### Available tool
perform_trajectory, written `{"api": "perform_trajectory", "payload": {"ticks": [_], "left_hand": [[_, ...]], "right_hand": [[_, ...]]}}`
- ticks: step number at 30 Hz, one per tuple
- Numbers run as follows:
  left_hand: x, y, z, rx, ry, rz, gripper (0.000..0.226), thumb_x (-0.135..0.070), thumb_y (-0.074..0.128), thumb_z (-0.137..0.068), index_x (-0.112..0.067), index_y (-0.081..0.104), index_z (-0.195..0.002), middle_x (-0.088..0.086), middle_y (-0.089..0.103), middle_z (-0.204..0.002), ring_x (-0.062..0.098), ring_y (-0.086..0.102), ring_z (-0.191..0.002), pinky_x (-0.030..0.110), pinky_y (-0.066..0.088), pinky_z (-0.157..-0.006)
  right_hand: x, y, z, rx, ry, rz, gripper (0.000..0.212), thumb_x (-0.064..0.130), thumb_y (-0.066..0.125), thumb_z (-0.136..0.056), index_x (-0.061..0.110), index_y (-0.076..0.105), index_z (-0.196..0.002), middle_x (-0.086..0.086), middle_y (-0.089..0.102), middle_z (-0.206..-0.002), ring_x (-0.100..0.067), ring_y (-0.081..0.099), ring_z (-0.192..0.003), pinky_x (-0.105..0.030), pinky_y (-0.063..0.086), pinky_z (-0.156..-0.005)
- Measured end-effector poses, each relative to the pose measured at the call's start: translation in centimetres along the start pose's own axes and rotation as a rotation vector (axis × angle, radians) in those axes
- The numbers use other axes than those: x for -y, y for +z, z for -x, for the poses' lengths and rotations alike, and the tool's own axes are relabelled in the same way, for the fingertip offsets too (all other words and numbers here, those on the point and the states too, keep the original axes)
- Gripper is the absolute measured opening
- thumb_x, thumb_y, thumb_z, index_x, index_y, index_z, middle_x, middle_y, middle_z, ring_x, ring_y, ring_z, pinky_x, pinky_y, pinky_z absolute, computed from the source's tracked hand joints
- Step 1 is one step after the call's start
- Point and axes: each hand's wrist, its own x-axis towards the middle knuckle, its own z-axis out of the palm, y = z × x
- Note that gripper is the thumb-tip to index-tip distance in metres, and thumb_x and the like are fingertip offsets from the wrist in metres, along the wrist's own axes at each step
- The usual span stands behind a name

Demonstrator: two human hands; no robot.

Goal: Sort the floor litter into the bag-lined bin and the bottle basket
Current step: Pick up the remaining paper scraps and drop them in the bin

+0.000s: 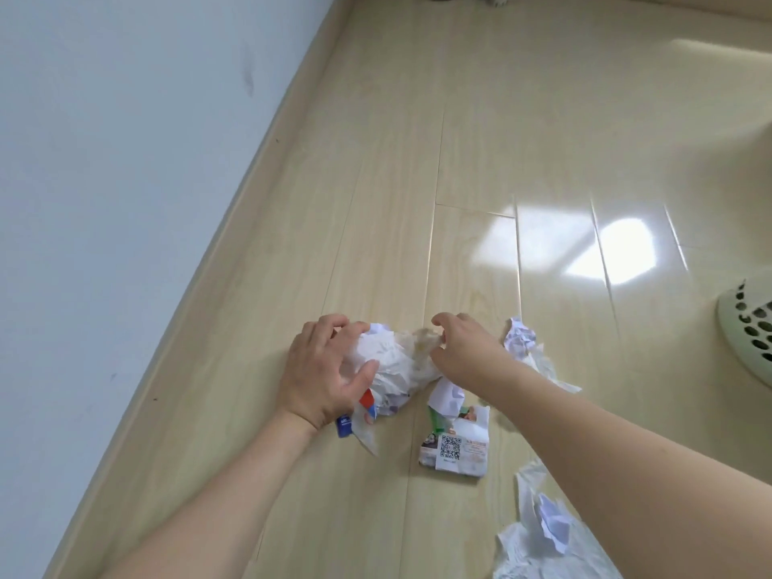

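Both hands were on the floor litter, gathering. Left hand [323, 369] had fingers and thumb curled round a wad of crumpled white paper [392, 361], with a red-and-blue wrapper scrap [355, 415] poking out under the palm. Right hand [463, 344] was at the wad's far side, fingertips pinching its stained edge. So both were gripping the same bundle, which sat on the wood floor [459, 140] close to the wall [104, 160].

Still loose on the floor: a folded printed packet with a QR code [453, 447] just beside the wad, a crumpled paper ball [520, 338] behind the right wrist, and more torn paper [539, 532] at bottom right under the right forearm.

A pale perforated basket [747, 332] showed at the right edge, well apart from the bundle; contents not visible. Bag-lined bin wasn't in view. No bottles visible either.

Judgement: early-to-mid stage. Nothing shown as binned yet; this bundle plus at least three other paper pieces remained. All visible litter looked like paper, so likely bin-bound, not the basket.
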Motion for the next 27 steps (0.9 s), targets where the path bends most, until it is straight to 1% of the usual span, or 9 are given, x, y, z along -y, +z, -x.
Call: {"api": "perform_trajectory", "payload": {"ticks": [4, 7, 10, 12, 14, 16, 20, 24, 27], "left_hand": [[0.7, 1.2, -0.1, -0.103, 0.109, -0.078, 0.018, -0.027, 0.055, -0.083, -0.015, 0.068, -0.087, 0.003, 0.060, -0.101, 0.024, 0.051, -0.084, 0.036, 0.048, -0.073], [1.0, 1.3, -0.1, -0.161, 0.114, -0.077, 0.019, -0.022, 0.052, -0.088, -0.011, 0.067, -0.085, 0.005, 0.061, -0.099, 0.024, 0.049, -0.084, 0.032, 0.045, -0.075], [1.1, 1.1, -0.4, -0.174, 0.109, -0.076, 0.022, -0.020, 0.046, -0.093, -0.009, 0.064, -0.087, 0.005, 0.061, -0.095, 0.024, 0.050, -0.083, 0.032, 0.043, -0.077], [1.1, 0.9, -0.6, -0.170, 0.085, -0.076, 0.024, -0.020, 0.043, -0.095, -0.009, 0.062, -0.086, 0.005, 0.061, -0.093, 0.025, 0.053, -0.081, 0.033, 0.043, -0.077], [1.4, 1.0, -0.8, -0.176, 0.047, -0.073, 0.025, -0.020, 0.041, -0.096, -0.009, 0.060, -0.085, 0.005, 0.059, -0.091, 0.025, 0.051, -0.079, 0.033, 0.041, -0.076], [1.5, 1.1, -0.7, -0.190, 0.020, -0.058, 0.022, -0.020, 0.041, -0.096, -0.010, 0.058, -0.086, 0.006, 0.059, -0.090, 0.026, 0.050, -0.078, 0.034, 0.041, -0.075], [1.3, 1.1, -0.6, -0.142, -0.060, -0.073, 0.022, -0.022, 0.040, -0.093, -0.010, 0.058, -0.087, 0.007, 0.060, -0.088, 0.030, 0.053, -0.074, 0.037, 0.043, -0.071], [-0.2, 0.6, 0.3, -0.099, -0.209, 0.007, 0.029, -0.024, 0.036, -0.091, -0.009, 0.059, -0.084, 0.007, 0.060, -0.086, 0.031, 0.053, -0.078, 0.030, 0.035, -0.076], [-4.6, 0.1, 2.4, 0.138, -0.213, 0.176, 0.018, -0.017, 0.042, -0.092, -0.011, 0.058, -0.085, 0.000, 0.057, -0.086, 0.027, 0.050, -0.089, 0.027, 0.032, -0.075]], "right_hand": [[0.5, 1.4, -1.9, -0.018, 0.015, -0.023, 0.032, 0.019, 0.049, -0.093, 0.014, 0.049, -0.124, -0.006, 0.045, -0.118, -0.026, 0.055, -0.096, -0.030, 0.043, -0.080], [0.4, 1.6, -2.3, -0.015, 0.025, -0.034, 0.016, 0.022, 0.049, -0.094, 0.012, 0.054, -0.106, -0.004, 0.045, -0.109, -0.024, 0.054, -0.090, -0.027, 0.039, -0.076], [0.1, 1.2, -2.0, -0.033, 0.037, -0.017, 0.003, 0.018, 0.050, -0.092, 0.015, 0.048, -0.092, -0.002, 0.045, -0.099, -0.023, 0.050, -0.087, -0.027, 0.036, -0.073], [0.1, 0.5, -1.4, -0.057, 0.052, -0.064, 0.003, 0.013, 0.045, -0.093, 0.015, 0.045, -0.096, -0.002, 0.047, -0.096, -0.019, 0.046, -0.078, -0.027, 0.035, -0.063], [0.0, -0.4, -0.5, -0.090, 0.068, -0.119, 0.016, 0.012, 0.043, -0.097, 0.015, 0.045, -0.112, -0.006, 0.052, -0.101, -0.016, 0.045, -0.070, -0.025, 0.031, -0.053], [0.0, -1.4, 0.8, -0.134, 0.079, -0.102, 0.025, 0.014, 0.042, -0.097, 0.013, 0.049, -0.122, -0.008, 0.055, -0.112, -0.018, 0.049, -0.079, -0.025, 0.033, -0.055], [-0.2, -3.7, 4.5, -0.193, 0.040, -0.073, 0.023, 0.013, 0.043, -0.093, 0.008, 0.062, -0.102, -0.006, 0.058, -0.107, -0.022, 0.055, -0.089, -0.032, 0.046, -0.073], [-0.1, -4.8, 8.6, -0.273, 0.014, -0.215, 0.013, 0.017, 0.048, -0.092, 0.011, 0.060, -0.090, -0.001, 0.059, -0.092, -0.011, 0.054, -0.070, -0.022, 0.042, -0.057], [-0.3, -4.7, 12.3, -0.247, 0.024, -0.277, 0.014, 0.014, 0.046, -0.091, 0.010, 0.059, -0.090, 0.004, 0.056, -0.076, -0.013, 0.052, -0.060, -0.025, 0.043, -0.053]]}}
